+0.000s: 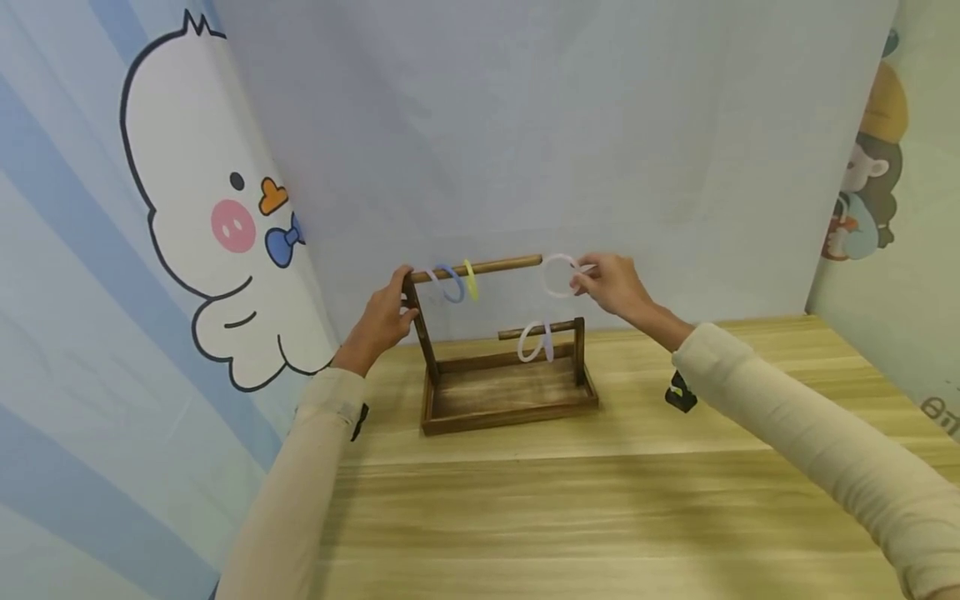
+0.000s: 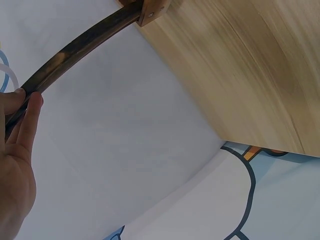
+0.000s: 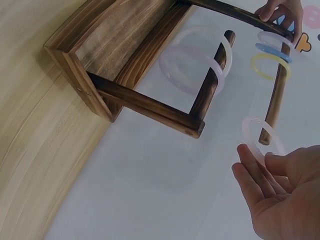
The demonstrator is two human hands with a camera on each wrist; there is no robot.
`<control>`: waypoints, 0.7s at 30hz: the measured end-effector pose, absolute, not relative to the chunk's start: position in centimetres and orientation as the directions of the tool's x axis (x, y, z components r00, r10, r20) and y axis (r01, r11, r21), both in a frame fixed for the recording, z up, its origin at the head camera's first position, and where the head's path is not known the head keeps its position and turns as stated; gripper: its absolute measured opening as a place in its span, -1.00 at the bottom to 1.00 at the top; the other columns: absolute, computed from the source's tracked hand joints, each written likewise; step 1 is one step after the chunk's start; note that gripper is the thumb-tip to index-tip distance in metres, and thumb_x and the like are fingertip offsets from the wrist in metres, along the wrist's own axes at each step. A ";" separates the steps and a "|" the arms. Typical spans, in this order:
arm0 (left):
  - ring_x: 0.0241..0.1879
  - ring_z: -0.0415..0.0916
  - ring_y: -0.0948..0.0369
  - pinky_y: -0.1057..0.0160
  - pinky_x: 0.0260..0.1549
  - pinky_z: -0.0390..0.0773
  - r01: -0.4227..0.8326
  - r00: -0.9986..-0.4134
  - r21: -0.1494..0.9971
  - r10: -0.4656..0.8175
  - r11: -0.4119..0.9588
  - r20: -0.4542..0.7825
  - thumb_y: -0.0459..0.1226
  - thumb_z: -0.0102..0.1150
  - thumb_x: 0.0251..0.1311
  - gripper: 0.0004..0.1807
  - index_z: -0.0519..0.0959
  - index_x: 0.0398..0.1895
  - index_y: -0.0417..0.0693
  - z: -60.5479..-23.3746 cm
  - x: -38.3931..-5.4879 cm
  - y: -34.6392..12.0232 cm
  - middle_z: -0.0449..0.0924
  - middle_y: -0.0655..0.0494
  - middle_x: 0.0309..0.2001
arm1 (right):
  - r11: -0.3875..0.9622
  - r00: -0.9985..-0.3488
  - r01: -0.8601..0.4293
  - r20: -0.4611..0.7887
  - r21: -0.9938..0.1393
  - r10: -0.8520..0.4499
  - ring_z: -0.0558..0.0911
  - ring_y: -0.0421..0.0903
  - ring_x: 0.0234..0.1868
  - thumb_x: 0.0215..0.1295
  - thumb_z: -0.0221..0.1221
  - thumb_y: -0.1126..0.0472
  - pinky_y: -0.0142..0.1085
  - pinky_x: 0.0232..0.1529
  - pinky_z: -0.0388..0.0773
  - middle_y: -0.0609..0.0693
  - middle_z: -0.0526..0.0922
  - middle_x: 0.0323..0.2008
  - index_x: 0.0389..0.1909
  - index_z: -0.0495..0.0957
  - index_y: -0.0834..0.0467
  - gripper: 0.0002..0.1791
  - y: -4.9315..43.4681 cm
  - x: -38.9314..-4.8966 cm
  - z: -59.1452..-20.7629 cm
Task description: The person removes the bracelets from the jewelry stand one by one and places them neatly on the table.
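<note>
A dark wooden rack (image 1: 517,410) with a tray base and two horizontal bars stands against the back wall. My left hand (image 1: 386,315) grips the top of its tall left post (image 2: 75,50). On the upper bar (image 1: 510,264) hang a pale lilac bangle, a blue bangle (image 1: 454,285) and a yellow bangle (image 1: 471,282). Two more, a whitish bangle (image 1: 527,343) and a lilac bangle (image 1: 548,342), hang on the lower bar (image 1: 512,335). Between thumb and fingers my right hand (image 1: 611,285) pinches a pale pink bangle (image 3: 245,131), right by the upper bar's free end.
The rack stands on a light wood-grain table (image 1: 525,517) before a plain grey-white backdrop (image 1: 562,125). A cartoon-printed curtain (image 1: 195,150) borders the left side, another printed panel (image 1: 885,275) the right. Black wrist devices (image 1: 681,392) show beneath the sleeves.
</note>
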State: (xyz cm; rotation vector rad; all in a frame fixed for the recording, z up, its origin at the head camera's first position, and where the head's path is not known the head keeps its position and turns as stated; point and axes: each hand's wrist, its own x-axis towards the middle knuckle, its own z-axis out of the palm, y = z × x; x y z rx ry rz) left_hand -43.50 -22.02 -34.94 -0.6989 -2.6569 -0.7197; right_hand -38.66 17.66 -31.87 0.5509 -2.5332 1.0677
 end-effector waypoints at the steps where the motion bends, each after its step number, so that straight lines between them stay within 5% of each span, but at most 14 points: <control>1: 0.11 0.64 -0.22 -0.07 0.02 0.72 0.522 -0.839 0.393 0.373 0.757 0.396 -0.51 0.21 0.39 -0.17 0.01 0.60 -0.15 -34.9 -43.5 -22.1 0.54 -0.35 0.15 | 0.645 -0.869 -0.472 0.441 -0.601 -0.225 0.80 0.19 -0.16 0.52 0.19 0.35 -0.07 -0.19 0.77 0.35 0.76 -0.14 0.22 0.52 0.50 -0.62 17.5 -38.5 -31.9; 21: 0.15 0.61 -0.21 -0.09 0.01 0.71 0.481 -0.869 0.424 0.353 0.767 0.348 -0.48 0.19 0.42 -0.16 -0.03 0.63 -0.12 -34.5 -43.3 -22.0 0.53 -0.35 0.18 | 0.561 -0.825 -0.565 0.433 -0.605 -0.364 0.81 0.16 -0.17 0.50 0.18 0.40 -0.06 -0.19 0.79 0.29 0.78 -0.18 0.20 0.54 0.46 -0.67 12.6 -36.2 -31.7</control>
